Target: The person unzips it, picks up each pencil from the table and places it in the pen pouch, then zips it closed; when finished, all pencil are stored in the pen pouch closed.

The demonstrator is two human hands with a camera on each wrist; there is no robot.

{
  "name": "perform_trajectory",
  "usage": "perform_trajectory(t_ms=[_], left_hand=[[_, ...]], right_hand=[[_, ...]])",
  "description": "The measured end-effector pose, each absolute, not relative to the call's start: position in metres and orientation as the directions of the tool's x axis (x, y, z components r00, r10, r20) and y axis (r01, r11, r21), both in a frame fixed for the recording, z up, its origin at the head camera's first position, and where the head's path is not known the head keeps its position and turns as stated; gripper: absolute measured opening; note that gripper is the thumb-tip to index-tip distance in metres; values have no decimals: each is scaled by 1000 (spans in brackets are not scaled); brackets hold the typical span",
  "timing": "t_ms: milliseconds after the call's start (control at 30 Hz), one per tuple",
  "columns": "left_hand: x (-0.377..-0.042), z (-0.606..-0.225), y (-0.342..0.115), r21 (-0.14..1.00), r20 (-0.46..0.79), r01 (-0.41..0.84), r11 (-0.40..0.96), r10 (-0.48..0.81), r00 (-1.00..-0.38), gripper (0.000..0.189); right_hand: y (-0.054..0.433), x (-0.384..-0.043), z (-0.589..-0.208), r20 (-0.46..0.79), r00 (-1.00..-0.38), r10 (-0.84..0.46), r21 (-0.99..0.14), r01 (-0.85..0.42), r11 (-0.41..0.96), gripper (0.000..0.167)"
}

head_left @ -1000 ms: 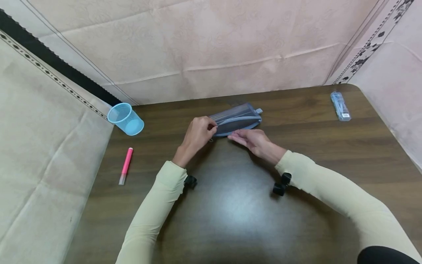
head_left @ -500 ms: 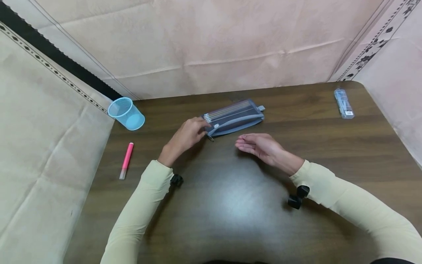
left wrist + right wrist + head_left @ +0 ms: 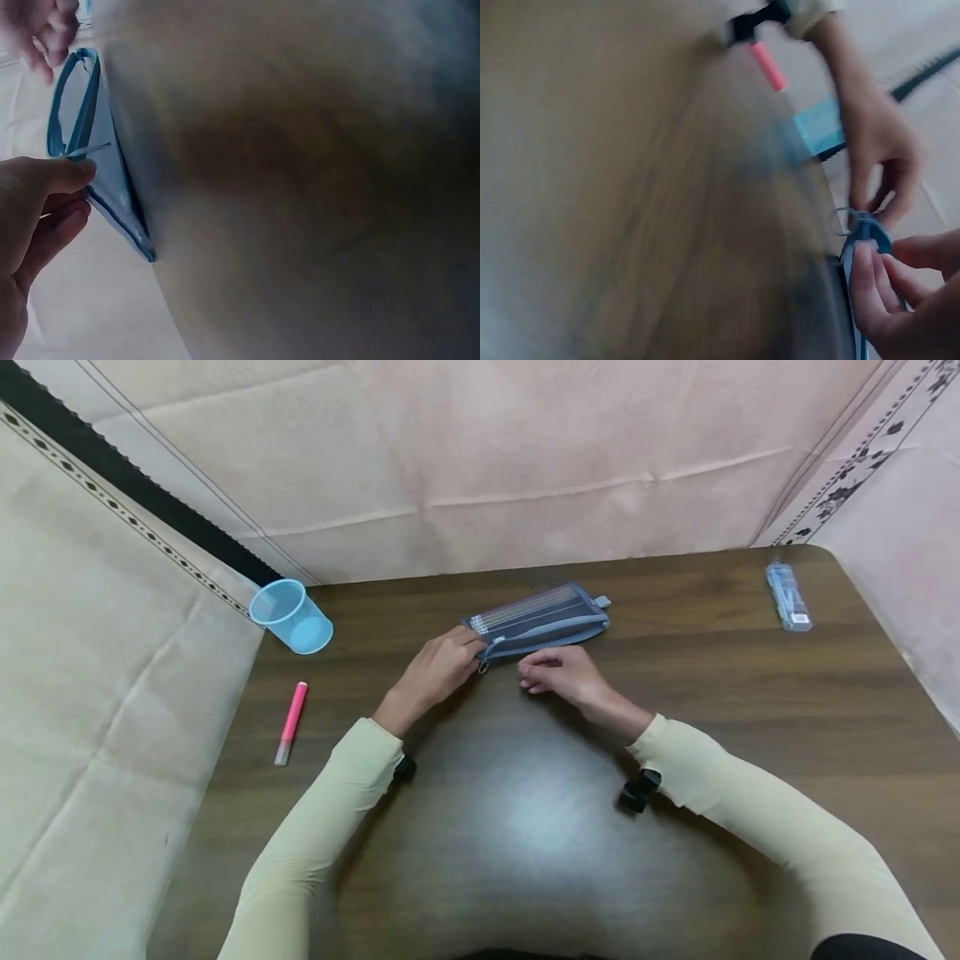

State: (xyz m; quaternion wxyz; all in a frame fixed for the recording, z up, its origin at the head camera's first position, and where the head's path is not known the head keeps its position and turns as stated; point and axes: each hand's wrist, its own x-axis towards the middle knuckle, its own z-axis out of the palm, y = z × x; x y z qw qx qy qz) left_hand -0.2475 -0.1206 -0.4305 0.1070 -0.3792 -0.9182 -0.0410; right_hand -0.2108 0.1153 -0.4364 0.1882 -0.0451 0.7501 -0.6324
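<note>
A dark blue, partly see-through zip pencil case [image 3: 551,620] lies near the far side of the table, with its zip mouth gaping in the left wrist view. Its left end is pinched by my left hand [image 3: 438,670], thumb on one side and fingers on the other [image 3: 45,195]. At that end a zip ring [image 3: 841,220] hangs down. Just in front of the case's near edge is my right hand [image 3: 566,675], fingers loosely bent and holding nothing that I can see. The case partly hides behind this hand in the right wrist view.
A light blue cup [image 3: 292,617] stands at the back left corner. Nearer, a pink marker [image 3: 291,724] lies on the wooden table [image 3: 480,827]. At the far right is a small light blue packet [image 3: 788,597]. Cloth hangings border the table.
Both hands drew back from the case, the right one farther. Since then my left hand has taken hold of the case's left end, and the right hand has come back toward its front edge.
</note>
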Motion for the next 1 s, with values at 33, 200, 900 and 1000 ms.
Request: perform_trajectory(t_ms=[33,200,900,1000], left_hand=[[-247,-430,-121,5,235,705,709,685,-690,22],[-244,-422,-121,75,266,695,715,657,-705,24],[-238,-411,-125,161,331,671,724,601,-728,26],[-235,-409,-121,160,353,679,716,601,-717,25]], right_hand=[[111,-212,-437,-145,-942,-304,-955,53,291,27],[89,-213,-438,192,-909,-371,-739,-382,555,17],[76,-213,-430,428,-863,-269,-698,-505,508,11],[84,-220,-427,384,-896,-224,-750,-444,491,13]])
